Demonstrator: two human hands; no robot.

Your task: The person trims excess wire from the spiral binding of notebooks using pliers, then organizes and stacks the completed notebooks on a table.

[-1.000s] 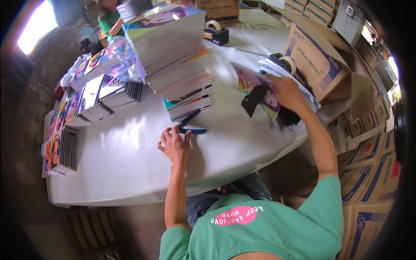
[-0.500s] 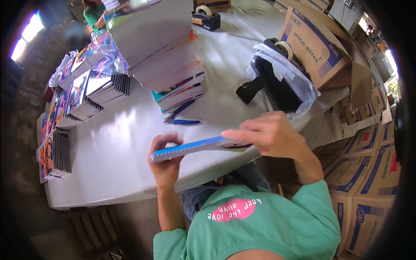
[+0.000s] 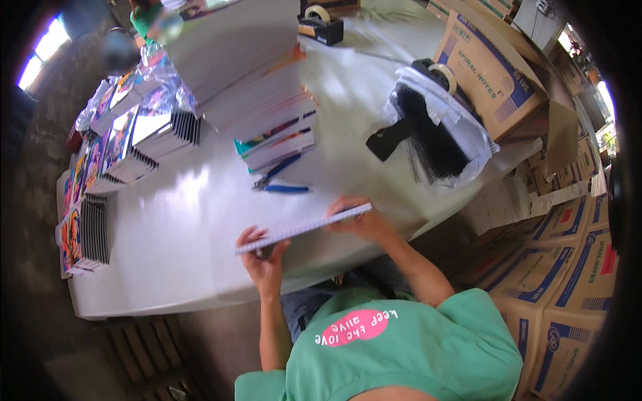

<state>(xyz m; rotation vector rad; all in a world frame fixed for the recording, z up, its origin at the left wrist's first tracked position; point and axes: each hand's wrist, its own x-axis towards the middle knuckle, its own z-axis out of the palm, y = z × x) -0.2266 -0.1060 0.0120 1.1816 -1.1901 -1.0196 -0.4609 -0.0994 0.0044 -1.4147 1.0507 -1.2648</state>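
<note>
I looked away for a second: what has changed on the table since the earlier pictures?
The right hand left the pile of black spiral bindings and, with the left hand, took hold of a thin notebook, now held edge-on over the table's near edge. The blue-handled pliers and the notebook stack stayed put.

Notebook (image 3: 304,228): thin, flat, with a blue cover edge and pale page block. We see it edge-on, tilted, its right end higher, held above the near edge of the white tabletop (image 3: 174,247), gripped at both ends.
</note>
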